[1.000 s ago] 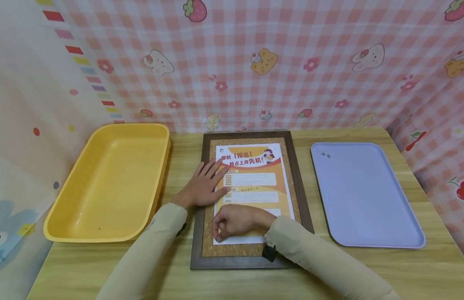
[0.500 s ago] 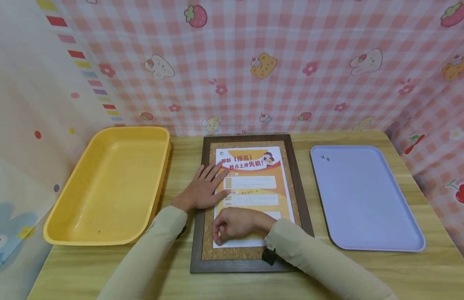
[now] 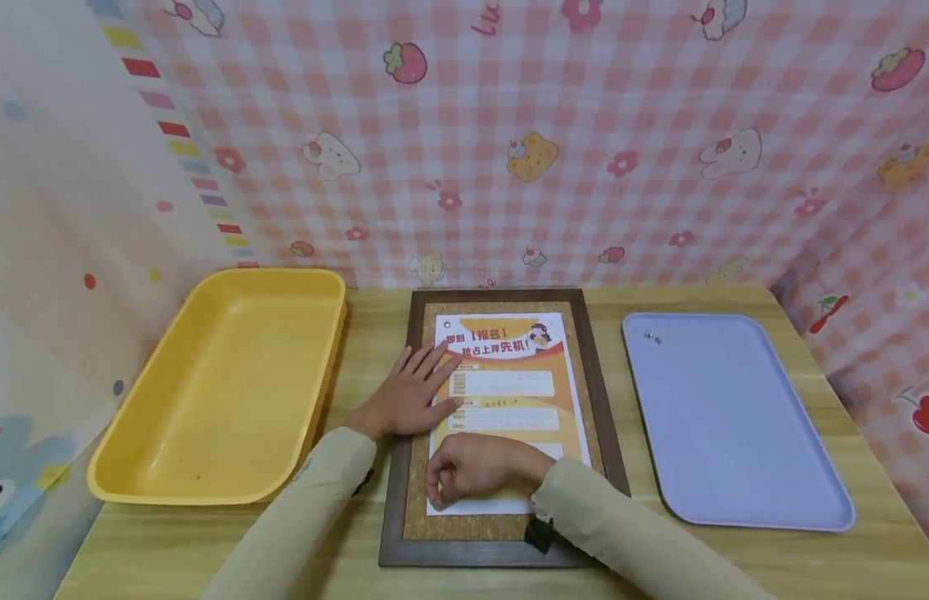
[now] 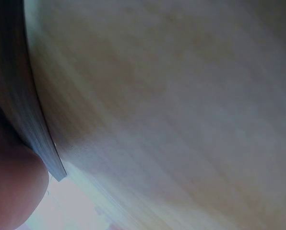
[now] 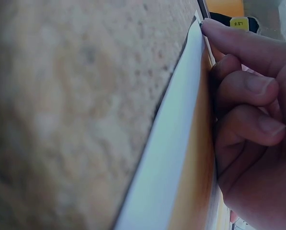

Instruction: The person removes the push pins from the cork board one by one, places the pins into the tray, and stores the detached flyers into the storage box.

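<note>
A framed cork board (image 3: 464, 553) lies in the middle of the table with an orange and white printed poster (image 3: 501, 379) on it. A silver thumbtack (image 3: 447, 325) sits at the poster's upper left corner. My left hand (image 3: 407, 398) lies flat, fingers spread, over the poster's left edge and the frame. At the lower left corner is my right hand (image 3: 475, 468), fingers curled. In the right wrist view one fingertip (image 5: 209, 26) presses a small dark thumbtack, mostly hidden, at the paper's corner. The paper's edge (image 5: 157, 163) stands slightly off the cork.
On the left stands a deep yellow tray (image 3: 104, 467). A shallow lilac tray (image 3: 734, 425) on the right holds a few small silver tacks (image 3: 650, 337) near its upper left corner. Patterned cloth (image 3: 464, 225) hangs behind the wooden table (image 3: 374, 317).
The head camera has tilted up, so everything appears lower in its view. Both hands keep their places on the board.
</note>
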Demonstrator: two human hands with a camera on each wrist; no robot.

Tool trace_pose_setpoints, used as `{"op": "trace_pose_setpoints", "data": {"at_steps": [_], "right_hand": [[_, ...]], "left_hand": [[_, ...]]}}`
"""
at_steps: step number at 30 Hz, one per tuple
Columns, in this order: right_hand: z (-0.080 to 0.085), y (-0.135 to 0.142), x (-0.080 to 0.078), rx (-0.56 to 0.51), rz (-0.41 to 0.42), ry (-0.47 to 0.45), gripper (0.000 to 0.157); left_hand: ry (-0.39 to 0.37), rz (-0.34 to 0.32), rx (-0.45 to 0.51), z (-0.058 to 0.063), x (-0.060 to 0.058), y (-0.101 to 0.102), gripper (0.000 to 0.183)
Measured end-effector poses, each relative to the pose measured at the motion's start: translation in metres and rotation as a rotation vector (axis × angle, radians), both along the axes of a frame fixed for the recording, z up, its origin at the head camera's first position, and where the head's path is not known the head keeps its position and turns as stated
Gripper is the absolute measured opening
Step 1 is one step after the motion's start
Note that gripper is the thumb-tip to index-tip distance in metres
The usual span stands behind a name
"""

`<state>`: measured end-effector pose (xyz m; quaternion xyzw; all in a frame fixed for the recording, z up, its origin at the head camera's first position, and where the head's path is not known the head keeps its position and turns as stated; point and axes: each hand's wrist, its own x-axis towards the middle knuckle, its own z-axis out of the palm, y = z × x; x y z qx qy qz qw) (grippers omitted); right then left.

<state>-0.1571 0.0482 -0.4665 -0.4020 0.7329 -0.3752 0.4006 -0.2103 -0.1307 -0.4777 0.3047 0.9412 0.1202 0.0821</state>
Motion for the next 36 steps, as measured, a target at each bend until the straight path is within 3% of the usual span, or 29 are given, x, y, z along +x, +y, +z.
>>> {"op": "trace_pose_setpoints", "data": {"at_steps": [12, 27, 36], "right_hand": [[0.0, 0.002, 0.0, 0.013, 0.012, 0.039, 0.019], [0.002, 0.005, 0.001, -0.018, -0.047, -0.041, 0.012], [0.013, 0.01, 0.0, -0.052, -0.053, -0.007, 0.014]], "left_hand": [[-0.009, -0.005, 0.002, 0.0, -0.001, 0.002, 0.067], [-0.019, 0.013, -0.026, -0.002, 0.0, 0.0, 0.07], [-0.017, 0.013, -0.041, -0.001, -0.001, 0.0, 0.07]]}}
